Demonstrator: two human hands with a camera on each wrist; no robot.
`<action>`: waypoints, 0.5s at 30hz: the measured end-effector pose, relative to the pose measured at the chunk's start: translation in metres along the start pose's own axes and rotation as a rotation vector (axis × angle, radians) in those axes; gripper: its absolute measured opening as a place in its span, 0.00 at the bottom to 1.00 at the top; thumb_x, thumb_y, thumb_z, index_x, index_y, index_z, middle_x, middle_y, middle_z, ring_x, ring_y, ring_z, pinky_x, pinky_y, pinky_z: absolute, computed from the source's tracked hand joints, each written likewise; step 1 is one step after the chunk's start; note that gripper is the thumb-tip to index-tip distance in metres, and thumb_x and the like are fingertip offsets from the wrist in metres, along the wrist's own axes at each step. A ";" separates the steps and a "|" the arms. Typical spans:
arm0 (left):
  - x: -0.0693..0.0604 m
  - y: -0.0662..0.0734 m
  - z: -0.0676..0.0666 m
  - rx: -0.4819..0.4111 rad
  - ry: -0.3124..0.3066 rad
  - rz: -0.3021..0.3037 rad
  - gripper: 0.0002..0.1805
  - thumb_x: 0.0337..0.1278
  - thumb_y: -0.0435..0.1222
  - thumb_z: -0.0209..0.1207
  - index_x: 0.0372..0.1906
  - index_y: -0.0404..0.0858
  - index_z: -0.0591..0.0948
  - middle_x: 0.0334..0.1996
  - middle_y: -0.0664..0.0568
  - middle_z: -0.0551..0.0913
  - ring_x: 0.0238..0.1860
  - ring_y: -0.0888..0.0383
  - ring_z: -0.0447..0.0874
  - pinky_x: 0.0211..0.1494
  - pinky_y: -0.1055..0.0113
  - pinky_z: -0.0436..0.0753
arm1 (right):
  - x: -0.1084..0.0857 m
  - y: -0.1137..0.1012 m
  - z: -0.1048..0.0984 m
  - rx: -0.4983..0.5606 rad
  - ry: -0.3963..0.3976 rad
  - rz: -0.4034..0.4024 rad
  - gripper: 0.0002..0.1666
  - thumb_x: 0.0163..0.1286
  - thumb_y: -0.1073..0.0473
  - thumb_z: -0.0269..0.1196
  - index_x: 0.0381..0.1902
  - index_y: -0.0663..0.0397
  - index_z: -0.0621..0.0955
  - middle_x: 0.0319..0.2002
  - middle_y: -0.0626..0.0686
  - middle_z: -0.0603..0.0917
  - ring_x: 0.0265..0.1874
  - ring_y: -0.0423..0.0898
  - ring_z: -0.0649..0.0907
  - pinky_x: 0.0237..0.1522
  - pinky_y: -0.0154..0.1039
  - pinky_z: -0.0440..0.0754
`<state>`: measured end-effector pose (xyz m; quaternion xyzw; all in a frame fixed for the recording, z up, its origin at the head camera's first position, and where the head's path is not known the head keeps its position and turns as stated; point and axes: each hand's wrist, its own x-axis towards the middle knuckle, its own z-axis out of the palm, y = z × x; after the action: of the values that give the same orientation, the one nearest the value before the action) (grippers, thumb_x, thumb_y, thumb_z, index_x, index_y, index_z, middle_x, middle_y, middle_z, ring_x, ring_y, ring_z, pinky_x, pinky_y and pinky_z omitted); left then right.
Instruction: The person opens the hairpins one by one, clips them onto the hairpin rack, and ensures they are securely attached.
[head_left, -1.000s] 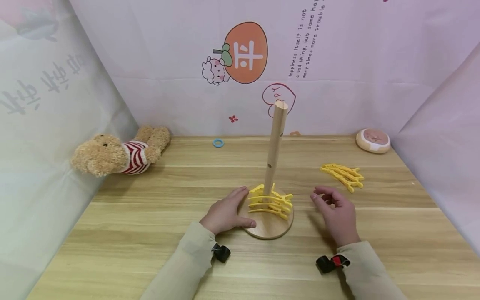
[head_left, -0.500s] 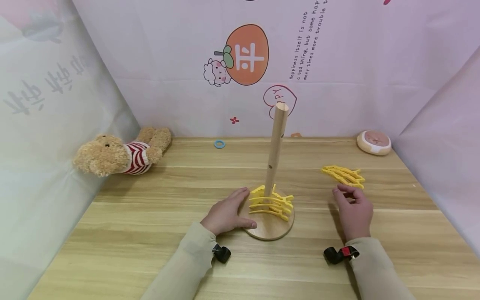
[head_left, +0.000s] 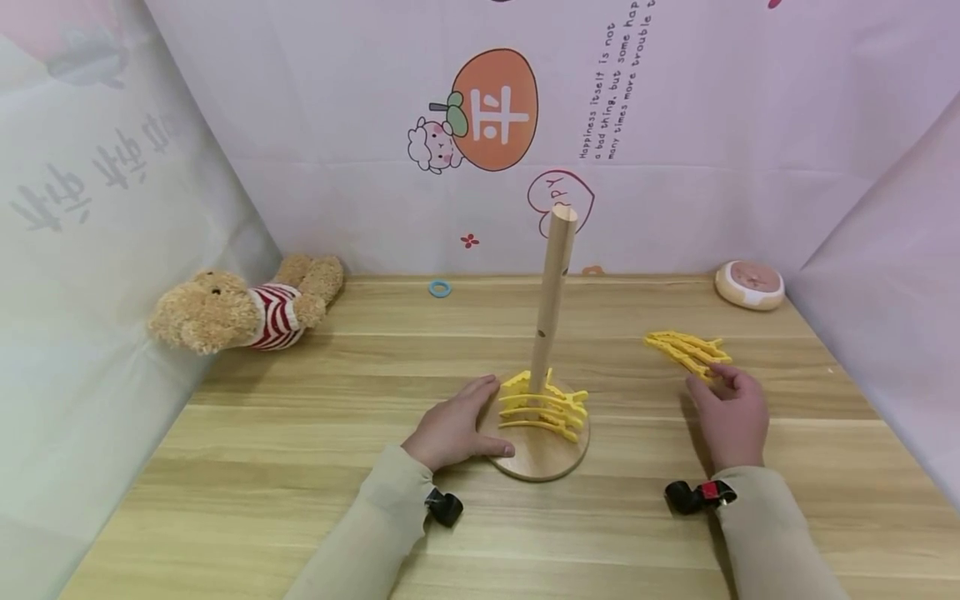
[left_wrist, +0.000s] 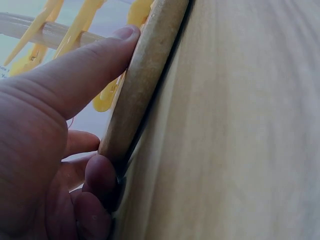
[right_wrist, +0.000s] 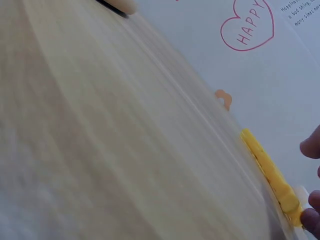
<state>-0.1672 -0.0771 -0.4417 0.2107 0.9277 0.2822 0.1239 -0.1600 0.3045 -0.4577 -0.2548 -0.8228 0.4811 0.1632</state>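
A round wooden stand (head_left: 536,467) holds an upright post, with several yellow clips (head_left: 542,410) set across the post's foot. My left hand (head_left: 453,425) grips the rim of the base, its thumb on the edge and its other fingers curled at the side, as the left wrist view shows. On the table to the right lies a small pile of yellow clips (head_left: 678,346). My right hand (head_left: 733,417) is at the near end of this pile. In the right wrist view a fingertip touches the end of a yellow clip (right_wrist: 272,175), while another finger stands apart from it.
A teddy bear (head_left: 240,312) in a striped top lies at the back left. A blue ring (head_left: 439,288) is near the back edge, and a round pink-and-white object (head_left: 750,285) stands in the back right corner. Printed cloth (head_left: 337,150) walls off the table.
My right hand has moved right and away from me, from beside the stand to the loose clips, where its fingers now reach one. My left hand has stayed on the base.
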 end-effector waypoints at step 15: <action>0.000 -0.002 0.001 0.000 -0.002 -0.003 0.58 0.45 0.62 0.72 0.79 0.44 0.60 0.79 0.54 0.56 0.75 0.47 0.60 0.70 0.42 0.66 | 0.004 0.000 -0.004 -0.207 -0.117 -0.083 0.38 0.69 0.47 0.63 0.72 0.58 0.68 0.54 0.60 0.84 0.44 0.42 0.79 0.59 0.53 0.68</action>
<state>-0.1675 -0.0778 -0.4433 0.2099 0.9278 0.2817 0.1254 -0.1616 0.3094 -0.4557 -0.2072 -0.8860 0.4005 0.1076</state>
